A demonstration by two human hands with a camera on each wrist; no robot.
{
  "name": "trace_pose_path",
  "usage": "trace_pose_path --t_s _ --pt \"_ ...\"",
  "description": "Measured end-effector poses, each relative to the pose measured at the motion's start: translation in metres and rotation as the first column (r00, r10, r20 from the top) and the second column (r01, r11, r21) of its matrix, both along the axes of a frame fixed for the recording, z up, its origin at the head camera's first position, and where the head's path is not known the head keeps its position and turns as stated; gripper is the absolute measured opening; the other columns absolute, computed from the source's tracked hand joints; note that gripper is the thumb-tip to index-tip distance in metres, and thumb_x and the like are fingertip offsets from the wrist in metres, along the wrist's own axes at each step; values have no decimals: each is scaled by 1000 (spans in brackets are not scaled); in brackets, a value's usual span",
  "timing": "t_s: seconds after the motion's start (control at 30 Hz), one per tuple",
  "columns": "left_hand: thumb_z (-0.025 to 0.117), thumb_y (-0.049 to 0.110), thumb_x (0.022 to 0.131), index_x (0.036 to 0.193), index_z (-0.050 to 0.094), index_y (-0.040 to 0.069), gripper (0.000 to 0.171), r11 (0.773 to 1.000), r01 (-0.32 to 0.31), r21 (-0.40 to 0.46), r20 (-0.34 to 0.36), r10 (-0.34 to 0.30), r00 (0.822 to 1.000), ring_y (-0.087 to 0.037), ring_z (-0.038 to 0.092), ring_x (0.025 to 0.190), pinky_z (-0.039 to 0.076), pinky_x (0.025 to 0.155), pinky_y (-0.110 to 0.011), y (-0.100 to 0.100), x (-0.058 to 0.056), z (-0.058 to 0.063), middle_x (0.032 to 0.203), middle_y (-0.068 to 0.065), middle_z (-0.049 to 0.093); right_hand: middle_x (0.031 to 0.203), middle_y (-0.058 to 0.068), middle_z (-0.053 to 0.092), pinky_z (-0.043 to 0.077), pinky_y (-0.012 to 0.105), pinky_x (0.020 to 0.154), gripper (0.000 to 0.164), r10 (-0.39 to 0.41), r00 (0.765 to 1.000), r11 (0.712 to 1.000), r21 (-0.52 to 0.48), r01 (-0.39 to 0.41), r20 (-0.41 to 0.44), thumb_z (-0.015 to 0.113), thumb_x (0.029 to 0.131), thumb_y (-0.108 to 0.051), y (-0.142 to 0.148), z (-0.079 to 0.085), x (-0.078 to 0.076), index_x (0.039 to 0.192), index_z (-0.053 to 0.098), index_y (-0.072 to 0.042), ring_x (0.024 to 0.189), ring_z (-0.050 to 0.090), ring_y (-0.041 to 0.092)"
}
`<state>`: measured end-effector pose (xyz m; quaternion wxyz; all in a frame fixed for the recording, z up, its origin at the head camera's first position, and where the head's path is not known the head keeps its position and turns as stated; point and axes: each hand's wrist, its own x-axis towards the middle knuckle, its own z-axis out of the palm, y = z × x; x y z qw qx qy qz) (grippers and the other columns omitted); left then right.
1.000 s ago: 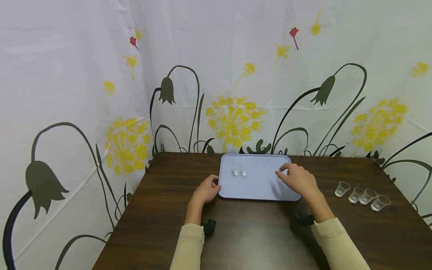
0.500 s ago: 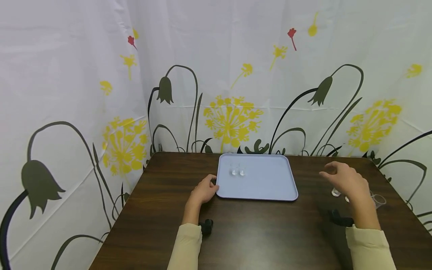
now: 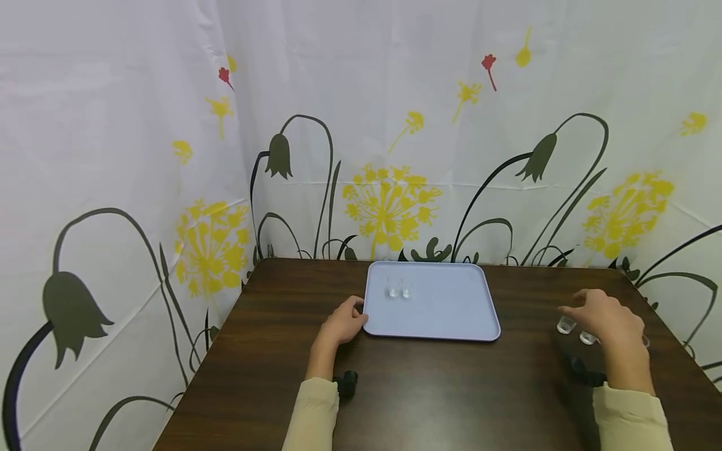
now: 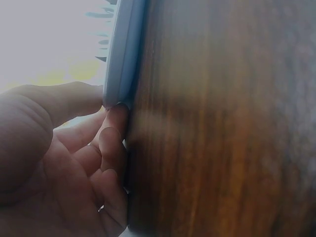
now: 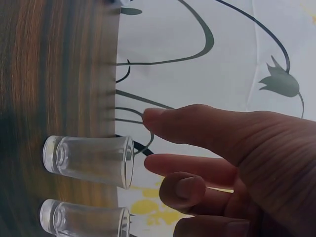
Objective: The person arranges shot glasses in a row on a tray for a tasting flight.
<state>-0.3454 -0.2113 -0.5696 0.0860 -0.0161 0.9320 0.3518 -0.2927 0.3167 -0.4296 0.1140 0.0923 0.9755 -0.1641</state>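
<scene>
My left hand point(image 3: 340, 322) is at the left edge of a pale blue tray point(image 3: 445, 307). In the left wrist view, thumb and fingers pinch the tray's rim point(image 4: 119, 59). Two small clear shot glasses point(image 3: 406, 292) stand side by side on the tray's left part. My right hand point(image 3: 609, 322) hovers over more shot glasses point(image 3: 566, 324) on the right of the table, partly hiding them. In the right wrist view, its thumb and forefinger are apart with nothing between them, just above the rim of an upright shot glass point(image 5: 91, 157). Another shot glass point(image 5: 84, 217) stands beside that one.
The dark wooden table point(image 3: 429, 394) carries the tray near its far edge. Behind it hangs a white curtain point(image 3: 361, 81) printed with flowers. A black wrist camera point(image 3: 345, 383) sits at the left wrist.
My right hand has moved from above the tray's right side, rightward to the glasses at the table's right. The left hand has stayed at the tray's edge.
</scene>
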Motion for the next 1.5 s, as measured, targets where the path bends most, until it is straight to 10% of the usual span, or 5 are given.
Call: trace_pose_path --t_s 0.27,0.6,1.5 --pt "67 37 103 150 57 18 51 1000 16 23 4 -16 1000 -19 63 87 47 80 -43 -1 4 9 108 1 74 141 42 54 43 77 89 84 28 996 999 -34 -25 81 69 98 -56 3 -3 -1 148 48 8 119 57 62" --pt "66 24 105 149 57 5 49 997 48 64 -22 -46 999 -21 64 87 49 81 -42 9 36 54 107 -9 75 133 38 62 44 79 85 70 48 997 997 -58 -45 61 70 99 -46 10 -11 -4 142 55 7 109 64 53" --pt "66 21 105 151 54 3 51 993 68 97 -4 -68 998 -21 61 88 49 83 -40 8 39 59 104 -10 70 136 35 64 46 70 79 62 53 995 999 7 -53 -87 67 101 -52 -11 -14 -14 135 65 -1 108 64 58"
